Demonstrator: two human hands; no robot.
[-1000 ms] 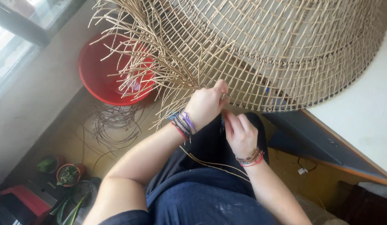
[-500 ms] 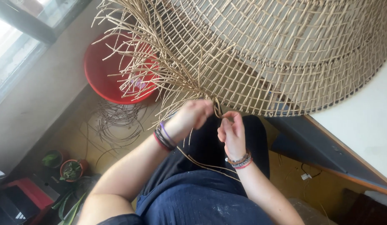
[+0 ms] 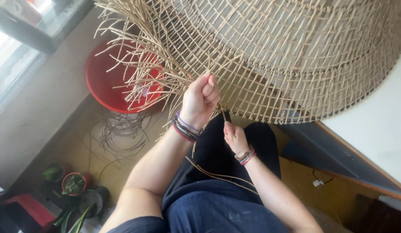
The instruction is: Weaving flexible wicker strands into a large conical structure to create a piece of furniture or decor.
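Wicker basket (image 3: pixel 295 56), top cropped

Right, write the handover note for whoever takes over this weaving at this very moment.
Left hand: fist closed around strands at the lower edge of the woven rattan shade.
Right hand: just below, pinching a thin strand that trails down over the lap.
Done: most of the shade shows open lattice weave.
Left: the loose unwoven ends fanning out at the left, above the red basin. Coiled rattan lies on the floor.
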